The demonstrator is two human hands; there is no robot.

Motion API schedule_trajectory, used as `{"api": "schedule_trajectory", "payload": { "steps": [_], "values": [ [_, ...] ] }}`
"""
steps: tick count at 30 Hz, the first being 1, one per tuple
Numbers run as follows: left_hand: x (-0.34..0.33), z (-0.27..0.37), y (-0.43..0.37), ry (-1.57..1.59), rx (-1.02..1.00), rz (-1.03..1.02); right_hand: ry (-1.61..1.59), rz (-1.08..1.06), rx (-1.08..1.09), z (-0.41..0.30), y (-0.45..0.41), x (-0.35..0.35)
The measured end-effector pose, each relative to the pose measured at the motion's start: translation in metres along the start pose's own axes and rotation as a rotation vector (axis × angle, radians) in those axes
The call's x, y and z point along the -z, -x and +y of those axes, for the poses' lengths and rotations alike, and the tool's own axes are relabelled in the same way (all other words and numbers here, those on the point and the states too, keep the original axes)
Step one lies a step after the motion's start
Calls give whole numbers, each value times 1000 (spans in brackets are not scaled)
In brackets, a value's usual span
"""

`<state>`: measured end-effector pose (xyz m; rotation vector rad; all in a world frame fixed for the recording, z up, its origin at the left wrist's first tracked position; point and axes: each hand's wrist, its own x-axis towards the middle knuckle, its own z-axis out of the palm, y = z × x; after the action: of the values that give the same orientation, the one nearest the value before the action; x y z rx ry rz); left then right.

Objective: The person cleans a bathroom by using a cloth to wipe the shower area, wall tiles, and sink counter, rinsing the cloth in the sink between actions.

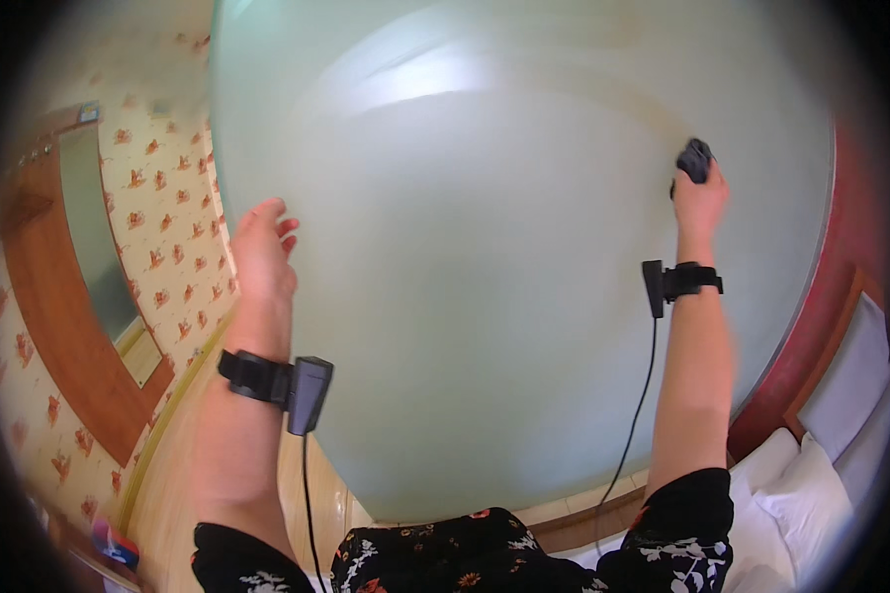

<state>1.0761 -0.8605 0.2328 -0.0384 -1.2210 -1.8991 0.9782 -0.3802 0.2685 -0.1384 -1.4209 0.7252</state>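
Note:
A large frosted glass panel (pixel 460 311) stands upright before me and fills most of the view. High on its right side, my right hand (pixel 699 200) grips a bunched dark grey cloth (pixel 695 160) that appears pressed to the glass. My left hand (pixel 263 248) is raised near the panel's left edge with its fingers loosely curled and apart, holding nothing. Whether its fingertips touch the glass cannot be told. Each wrist wears a black strap, and a cable runs down from the device on it.
A mirror (pixel 96 222) in a wooden board (pixel 52 282) is on the flower-patterned wall (pixel 167 222) at left, above a pale wood floor (pixel 174 474). At lower right, white pillows (pixel 808 489) lie by a padded headboard (pixel 842 370). A low tiled ledge (pixel 564 508) runs under the glass.

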Motion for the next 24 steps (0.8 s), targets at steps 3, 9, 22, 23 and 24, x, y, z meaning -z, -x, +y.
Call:
{"api": "schedule_trajectory", "payload": {
  "steps": [3, 9, 22, 23, 24],
  "values": [
    [10, -26, 20, 18, 29, 55, -209, -10, 242, -71, 44, -28],
    [42, -52, 43, 165, 129, 225, -505, -349, 694, -220, 157, -27],
    [124, -130, 121, 277, 403, 440, -484, -570, 1242, -222, 248, -24],
    [134, -137, 125, 332, 471, 379, -453, -499, 1136, -235, 227, -28],
    [139, -138, 128, 386, 540, 311, -415, -426, 1027, -249, 206, -33]
  ]
}}
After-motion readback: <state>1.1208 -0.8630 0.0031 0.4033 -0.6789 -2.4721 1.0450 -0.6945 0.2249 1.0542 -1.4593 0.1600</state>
